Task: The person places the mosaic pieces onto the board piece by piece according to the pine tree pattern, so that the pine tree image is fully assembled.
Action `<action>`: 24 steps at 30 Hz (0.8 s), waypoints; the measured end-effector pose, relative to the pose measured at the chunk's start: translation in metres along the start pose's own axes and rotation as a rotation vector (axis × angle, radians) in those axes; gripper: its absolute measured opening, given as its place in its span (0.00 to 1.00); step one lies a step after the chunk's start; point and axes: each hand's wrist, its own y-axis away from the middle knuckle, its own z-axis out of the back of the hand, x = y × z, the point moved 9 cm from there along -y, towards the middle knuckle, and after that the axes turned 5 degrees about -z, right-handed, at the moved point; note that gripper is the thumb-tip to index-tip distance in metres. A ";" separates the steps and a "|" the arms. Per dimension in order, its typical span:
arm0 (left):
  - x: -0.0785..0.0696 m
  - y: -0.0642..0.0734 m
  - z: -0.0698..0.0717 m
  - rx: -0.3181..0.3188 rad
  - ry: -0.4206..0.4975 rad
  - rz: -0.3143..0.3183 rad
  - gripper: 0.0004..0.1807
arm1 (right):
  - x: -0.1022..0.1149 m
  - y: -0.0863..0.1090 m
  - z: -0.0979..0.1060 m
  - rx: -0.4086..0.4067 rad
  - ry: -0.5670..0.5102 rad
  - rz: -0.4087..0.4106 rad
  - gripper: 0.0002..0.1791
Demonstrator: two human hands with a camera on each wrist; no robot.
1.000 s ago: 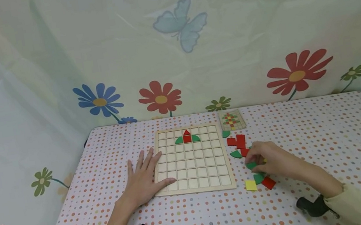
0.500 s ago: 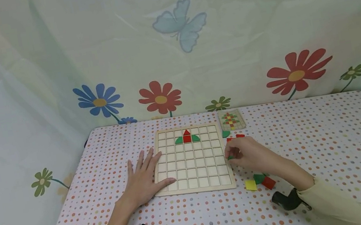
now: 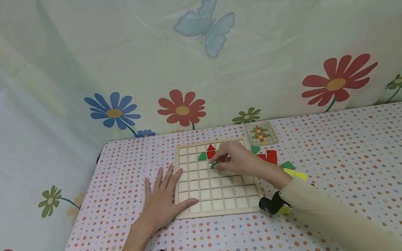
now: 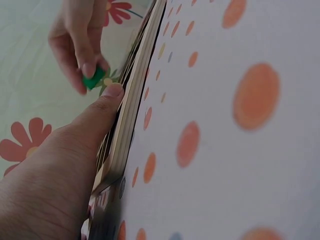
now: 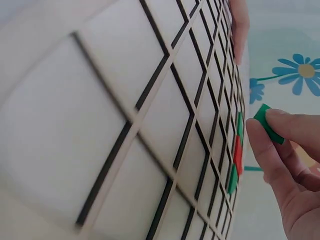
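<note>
A wooden grid board (image 3: 204, 184) lies on the table. Near its far edge sit a red triangle (image 3: 210, 147), a red square (image 3: 211, 154) and a green quarter-circle tile (image 3: 202, 157); a second green tile (image 5: 233, 179) beyond the square shows in the right wrist view. My right hand (image 3: 236, 160) pinches another green tile (image 5: 269, 123) between thumb and fingers, over the board just below the red square. My left hand (image 3: 162, 204) lies with fingers spread at the board's left side, its thumb over the lower left cells.
A small pattern card (image 3: 262, 134) lies past the board's upper right corner. Loose tiles lie right of the board: a green one (image 3: 255, 149), red ones (image 3: 272, 157), yellow ones (image 3: 300, 176). My right forearm partly covers them. A flowered cloth (image 3: 268, 53) hangs behind the table.
My right hand took a green tile from the loose pieces and carried it left over the board. The left hand stayed on the board's edge. The head view shifted slightly.
</note>
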 end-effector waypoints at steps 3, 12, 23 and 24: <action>0.001 0.000 -0.001 0.005 -0.003 0.003 0.56 | 0.004 -0.014 -0.009 0.009 -0.005 0.036 0.09; 0.003 0.000 -0.003 0.044 -0.008 0.020 0.57 | 0.018 -0.044 -0.027 0.065 0.028 0.065 0.09; 0.002 0.000 -0.003 0.036 -0.001 0.016 0.56 | 0.021 -0.059 -0.043 0.088 0.155 0.087 0.08; 0.002 0.000 -0.003 0.041 -0.002 0.017 0.56 | 0.023 -0.059 -0.044 0.089 0.170 0.098 0.08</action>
